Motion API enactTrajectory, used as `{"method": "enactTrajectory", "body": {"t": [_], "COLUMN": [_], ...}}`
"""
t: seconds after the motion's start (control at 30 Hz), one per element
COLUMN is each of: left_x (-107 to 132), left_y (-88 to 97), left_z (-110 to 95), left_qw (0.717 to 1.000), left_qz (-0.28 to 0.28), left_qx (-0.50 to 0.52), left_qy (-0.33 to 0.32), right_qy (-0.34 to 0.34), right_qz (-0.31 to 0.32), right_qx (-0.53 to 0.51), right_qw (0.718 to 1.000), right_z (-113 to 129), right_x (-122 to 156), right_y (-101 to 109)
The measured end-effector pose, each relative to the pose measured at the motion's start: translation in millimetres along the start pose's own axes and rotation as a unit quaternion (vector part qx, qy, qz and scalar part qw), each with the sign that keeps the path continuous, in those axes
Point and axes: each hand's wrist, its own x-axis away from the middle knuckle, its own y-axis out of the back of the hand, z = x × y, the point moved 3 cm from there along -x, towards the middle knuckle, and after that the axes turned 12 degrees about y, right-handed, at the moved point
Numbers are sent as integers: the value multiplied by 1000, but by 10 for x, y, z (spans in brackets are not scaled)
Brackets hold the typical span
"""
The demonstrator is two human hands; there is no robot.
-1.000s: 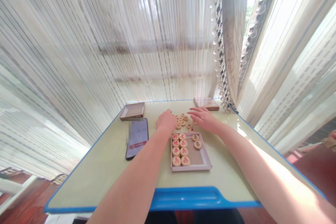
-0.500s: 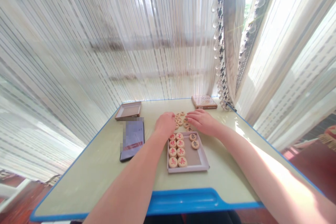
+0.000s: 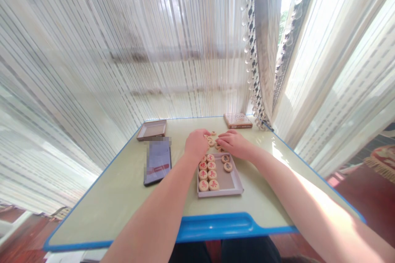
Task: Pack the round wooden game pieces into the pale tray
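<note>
My left hand rests palm down at the left side of a cluster of loose wooden xiangqi pieces, its fingers curved around their edge and partly hidden. On the cluster's right side lies my right hand, fingers stretched out and touching pieces with dark characters. Nearer to me is a shallow open box tray. Red-marked xiangqi pieces fill two columns along its left side. Two dark-marked pieces lie at its upper right.
A phone lies left of my left forearm. Behind it sits an open box lid. At the back right is a closed flat box. The pale table has a blue rim, and a string curtain hangs behind it.
Both hands have shifted slightly around the loose pieces, which now sit closer together between them. The whole view has moved a little. The pieces in the tray look the same.
</note>
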Motion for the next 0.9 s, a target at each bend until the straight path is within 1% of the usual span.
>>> {"method": "enactTrajectory", "body": {"t": [0.1,0.23,0.3,0.4,0.47,0.57,0.73,0.9], "left_x": [-11,-38,-52,-66,-71,-73,-72,-67], "left_y": [7,9,5,3,13,33,48,46], "left_z": [33,51,62,82,96,108,92,72], "left_qw": [999,999,999,999,1000,1000,1000,1000], "left_qz": [11,4,1,6,6,5,3,-6], "left_qx": [23,32,30,29,25,8,-10,-6], "left_qy": [23,19,16,14,17,23,12,-2], "right_qy": [11,2,-21,-79,-100,-100,-86,-99], "right_qz": [9,12,11,1,1,-2,-14,-30], "right_qx": [-9,5,8,3,-2,-3,-4,-40], "right_qw": [1000,1000,1000,997,995,995,996,994], "right_z": [7,-29,-58,-105,-122,-132,-145,-172], "right_x": [-4,0,4,21,34,39,5,-12], "right_y": [-13,-43,-57,-61,-63,-76,-126,-137]}}
